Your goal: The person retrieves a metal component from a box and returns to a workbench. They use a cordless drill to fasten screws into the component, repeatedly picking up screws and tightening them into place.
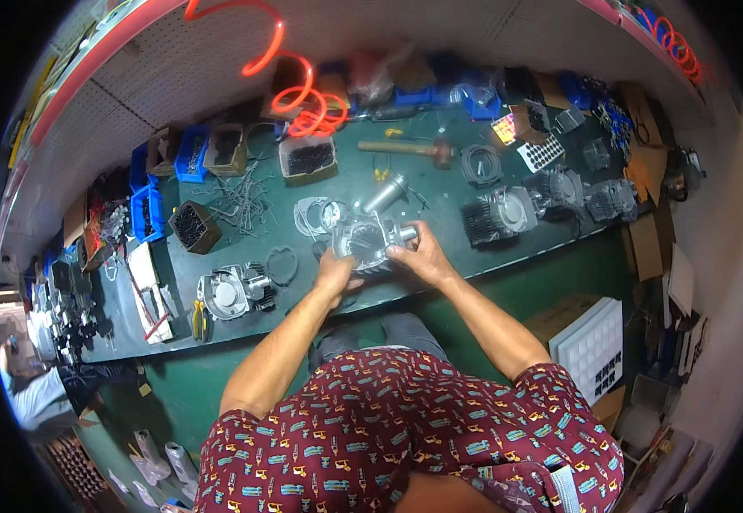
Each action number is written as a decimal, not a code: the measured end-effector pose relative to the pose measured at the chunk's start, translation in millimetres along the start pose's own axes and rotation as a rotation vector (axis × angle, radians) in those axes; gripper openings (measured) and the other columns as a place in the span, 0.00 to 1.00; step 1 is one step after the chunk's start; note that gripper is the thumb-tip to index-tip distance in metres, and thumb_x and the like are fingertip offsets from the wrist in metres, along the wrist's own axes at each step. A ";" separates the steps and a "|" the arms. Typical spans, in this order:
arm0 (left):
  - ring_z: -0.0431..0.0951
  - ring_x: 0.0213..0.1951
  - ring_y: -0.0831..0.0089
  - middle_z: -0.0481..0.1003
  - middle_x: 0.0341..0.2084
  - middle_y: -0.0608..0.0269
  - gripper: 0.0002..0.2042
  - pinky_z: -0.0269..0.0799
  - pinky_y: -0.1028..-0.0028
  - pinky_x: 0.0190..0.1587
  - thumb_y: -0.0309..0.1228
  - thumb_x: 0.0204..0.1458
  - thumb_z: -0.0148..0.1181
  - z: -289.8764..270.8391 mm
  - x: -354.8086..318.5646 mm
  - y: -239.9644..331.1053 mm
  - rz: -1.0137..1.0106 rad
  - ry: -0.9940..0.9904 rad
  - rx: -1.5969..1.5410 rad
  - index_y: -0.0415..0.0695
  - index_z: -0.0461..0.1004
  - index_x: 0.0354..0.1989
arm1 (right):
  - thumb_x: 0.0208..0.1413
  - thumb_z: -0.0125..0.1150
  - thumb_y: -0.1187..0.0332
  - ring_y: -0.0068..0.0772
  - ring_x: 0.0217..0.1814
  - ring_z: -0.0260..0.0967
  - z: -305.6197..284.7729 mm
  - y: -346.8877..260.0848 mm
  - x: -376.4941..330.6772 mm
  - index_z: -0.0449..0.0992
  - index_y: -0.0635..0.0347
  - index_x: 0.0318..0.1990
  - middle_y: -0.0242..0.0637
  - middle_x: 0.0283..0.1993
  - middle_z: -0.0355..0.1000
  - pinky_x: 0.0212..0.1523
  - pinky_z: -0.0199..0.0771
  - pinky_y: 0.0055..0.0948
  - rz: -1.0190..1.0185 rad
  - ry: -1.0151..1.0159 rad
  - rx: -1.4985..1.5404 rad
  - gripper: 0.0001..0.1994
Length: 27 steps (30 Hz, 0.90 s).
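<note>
At the front edge of the bench, a silver cast-metal housing with ribbed fins (361, 243) sits between my two hands. My left hand (334, 274) is closed around its left side, and some of those fingers are hidden beneath it. My right hand (424, 255) grips the right end, thumb on the near side, by a short shiny round stub (407, 232). Just beyond the housing lies a smooth silver cylinder (386, 195), tilted. A small round part (332, 213) with a coiled grey cable (308, 217) rests to the left of that cylinder.
Finned housings stand left (227, 293) and right (505, 212) on the green bench (422, 248). Pliers (201, 321), a mallet (405, 149), a box of dark small parts (307, 160) and blue bins (146, 213) surround the work. A red coiled hose (307, 98) hangs above.
</note>
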State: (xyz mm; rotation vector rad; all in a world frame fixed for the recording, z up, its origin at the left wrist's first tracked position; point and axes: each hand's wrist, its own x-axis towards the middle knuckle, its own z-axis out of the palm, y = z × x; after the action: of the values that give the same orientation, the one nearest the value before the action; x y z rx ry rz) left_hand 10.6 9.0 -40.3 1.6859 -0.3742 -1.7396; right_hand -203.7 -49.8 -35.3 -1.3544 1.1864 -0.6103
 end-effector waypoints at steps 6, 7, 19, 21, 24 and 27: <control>0.78 0.49 0.59 0.71 0.52 0.53 0.24 0.82 0.50 0.46 0.25 0.51 0.50 21.5 -11.4 27.6 0.052 -0.213 -0.242 0.40 0.62 0.59 | 0.42 0.79 0.55 0.27 0.32 0.75 -21.1 -90.8 -13.6 0.65 0.70 0.55 0.42 0.31 0.77 0.34 0.76 0.29 -0.088 0.128 -0.156 0.39; 0.78 0.48 0.58 0.71 0.52 0.53 0.23 0.82 0.52 0.46 0.25 0.51 0.50 30.6 -5.6 23.1 0.054 -0.236 -0.236 0.39 0.63 0.58 | 0.43 0.79 0.56 0.27 0.32 0.74 -28.9 -82.6 -14.7 0.65 0.70 0.55 0.41 0.31 0.76 0.34 0.76 0.28 -0.118 0.152 -0.177 0.38; 0.72 0.59 0.47 0.68 0.58 0.33 0.40 0.65 0.62 0.63 0.34 0.50 0.58 66.6 -125.1 -24.9 0.429 0.203 0.308 0.32 0.48 0.71 | 0.67 0.40 0.38 0.14 0.25 0.55 -60.7 -9.5 -67.8 0.65 0.57 0.55 0.25 0.28 0.61 0.24 0.57 0.18 0.007 -0.127 0.260 0.30; 0.77 0.54 0.55 0.72 0.54 0.35 0.43 0.69 0.66 0.58 0.34 0.50 0.60 56.2 -143.4 -48.5 0.435 0.329 0.383 0.30 0.45 0.72 | 0.67 0.41 0.40 0.16 0.28 0.58 -42.7 -0.1 -69.6 0.65 0.58 0.53 0.28 0.32 0.65 0.27 0.60 0.19 -0.001 -0.219 0.244 0.28; 0.77 0.54 0.53 0.72 0.54 0.36 0.45 0.69 0.65 0.58 0.34 0.49 0.63 30.7 -178.9 -78.1 0.493 0.481 0.394 0.30 0.44 0.72 | 0.66 0.43 0.44 0.23 0.42 0.63 -2.1 23.5 -65.0 0.64 0.62 0.51 0.34 0.39 0.68 0.45 0.66 0.26 -0.223 -0.348 0.104 0.26; 0.76 0.56 0.55 0.72 0.55 0.38 0.42 0.69 0.65 0.59 0.32 0.49 0.62 -2.4 -224.0 -104.7 0.402 0.518 0.165 0.32 0.47 0.71 | 0.66 0.44 0.48 0.27 0.48 0.62 49.8 15.3 -80.8 0.65 0.64 0.51 0.38 0.43 0.68 0.55 0.62 0.28 -0.115 -0.527 0.083 0.24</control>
State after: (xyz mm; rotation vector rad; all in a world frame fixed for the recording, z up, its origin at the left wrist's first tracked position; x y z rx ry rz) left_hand -30.0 228.9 65.3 1.9398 -0.5752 -0.9640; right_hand -191.7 45.6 -35.9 -1.4061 0.6549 -0.3445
